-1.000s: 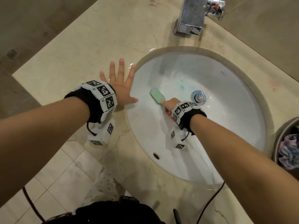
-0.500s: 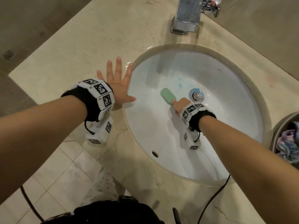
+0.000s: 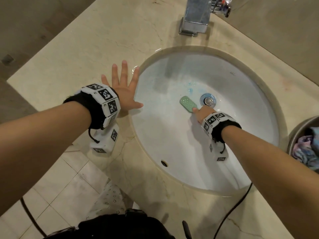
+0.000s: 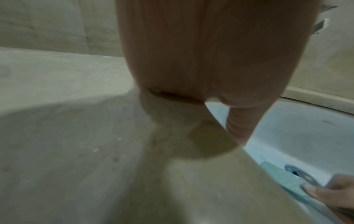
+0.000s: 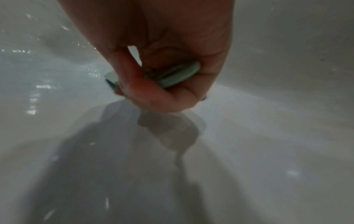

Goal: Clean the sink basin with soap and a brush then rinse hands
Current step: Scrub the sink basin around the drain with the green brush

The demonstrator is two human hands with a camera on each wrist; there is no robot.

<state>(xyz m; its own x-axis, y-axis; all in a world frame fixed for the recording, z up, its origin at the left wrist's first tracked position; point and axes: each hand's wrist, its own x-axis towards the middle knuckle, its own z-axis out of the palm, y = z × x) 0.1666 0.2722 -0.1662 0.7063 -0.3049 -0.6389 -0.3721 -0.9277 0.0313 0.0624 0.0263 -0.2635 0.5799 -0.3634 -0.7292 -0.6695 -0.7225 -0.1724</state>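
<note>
My right hand (image 3: pixel 201 113) grips the handle of a pale green brush (image 3: pixel 187 103) down in the white sink basin (image 3: pixel 172 144). The brush head lies on the basin floor just left of the chrome drain (image 3: pixel 208 100). Blue soap smears (image 3: pixel 190 89) sit behind the brush. In the right wrist view my fingers (image 5: pixel 153 91) curl round the green brush (image 5: pixel 178 74). My left hand (image 3: pixel 123 90) lies flat with spread fingers on the beige counter (image 3: pixel 69 57) at the basin's left rim, thumb over the edge. The left wrist view shows that palm (image 4: pixel 210 60) pressed on the counter.
A chrome tap (image 3: pixel 196 16) stands on the counter behind the basin. A metal bowl with coloured cloth (image 3: pixel 305 147) sits at the right edge. A black cable (image 3: pixel 231 216) runs over the counter's front. An overflow hole (image 3: pixel 164 163) marks the basin's near wall. Tiled floor lies below left.
My right hand has slid the brush to the right across the basin floor, from the left side to beside the drain. My left hand has stayed planted on the counter.
</note>
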